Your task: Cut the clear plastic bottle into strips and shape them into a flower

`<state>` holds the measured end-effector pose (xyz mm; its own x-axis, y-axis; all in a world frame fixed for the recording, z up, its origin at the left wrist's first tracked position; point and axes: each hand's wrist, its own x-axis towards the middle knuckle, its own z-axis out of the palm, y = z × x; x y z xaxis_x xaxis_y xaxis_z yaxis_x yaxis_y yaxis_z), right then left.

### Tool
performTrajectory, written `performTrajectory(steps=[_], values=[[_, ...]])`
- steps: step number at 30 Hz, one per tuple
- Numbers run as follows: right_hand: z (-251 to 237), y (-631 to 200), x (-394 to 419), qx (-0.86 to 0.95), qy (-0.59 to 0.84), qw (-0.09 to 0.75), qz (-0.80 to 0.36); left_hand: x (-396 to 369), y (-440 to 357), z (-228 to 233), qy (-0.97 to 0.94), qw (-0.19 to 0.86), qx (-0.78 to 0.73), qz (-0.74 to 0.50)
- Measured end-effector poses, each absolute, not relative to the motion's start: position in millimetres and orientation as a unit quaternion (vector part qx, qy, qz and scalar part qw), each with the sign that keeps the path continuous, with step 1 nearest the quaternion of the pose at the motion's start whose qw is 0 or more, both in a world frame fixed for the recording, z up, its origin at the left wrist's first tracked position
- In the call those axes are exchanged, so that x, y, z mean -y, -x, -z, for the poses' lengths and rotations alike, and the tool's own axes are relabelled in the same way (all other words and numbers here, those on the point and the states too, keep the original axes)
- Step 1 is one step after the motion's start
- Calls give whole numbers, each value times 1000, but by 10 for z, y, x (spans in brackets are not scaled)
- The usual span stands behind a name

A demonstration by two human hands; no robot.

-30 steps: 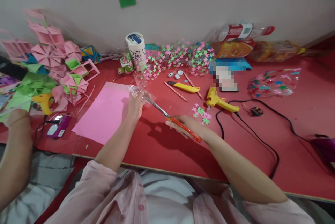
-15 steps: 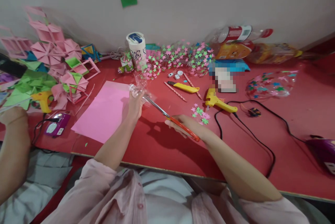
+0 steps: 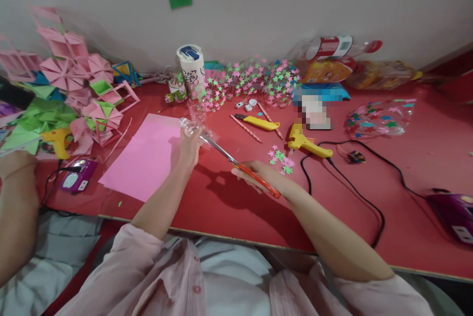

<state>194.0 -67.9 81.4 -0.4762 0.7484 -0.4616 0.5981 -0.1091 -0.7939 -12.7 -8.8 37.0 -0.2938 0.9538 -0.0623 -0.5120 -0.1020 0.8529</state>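
Observation:
My left hand point(image 3: 189, 146) is closed around a piece of clear plastic bottle point(image 3: 189, 126), its neck end pointing up and left. In my right hand point(image 3: 254, 174) is a pair of scissors point(image 3: 254, 178) with orange-red handles, the long metal blades aimed at the plastic. The blade tips meet the plastic beside my left fingers; whether they are cutting into it I cannot tell. Pink paper sheets point(image 3: 142, 158) lie under and left of my left forearm. Small pink and green paper stars point(image 3: 281, 159) are scattered beyond my right hand.
A yellow cutter knife point(image 3: 261, 123) and a yellow glue gun point(image 3: 308, 143) with a black cord lie on the red table point(image 3: 236, 212). Star-covered clear plastic pieces point(image 3: 247, 79) and a white tumbler point(image 3: 191, 72) stand behind. Another person's arm point(image 3: 18, 207) rests at the left.
The whole view has shifted slightly, so everything appears a little further left. Both hands keep their hold on the plastic and scissors.

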Motion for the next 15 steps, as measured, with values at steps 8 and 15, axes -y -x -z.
performTrajectory(steps=[8,15], values=[[-781,-1949,669,655,502,72,-560,97,119,-406,-279,525,-428,-681],[-758,-1944,681,649,504,77,-564,82,125,-380,-261,522,-414,-699]])
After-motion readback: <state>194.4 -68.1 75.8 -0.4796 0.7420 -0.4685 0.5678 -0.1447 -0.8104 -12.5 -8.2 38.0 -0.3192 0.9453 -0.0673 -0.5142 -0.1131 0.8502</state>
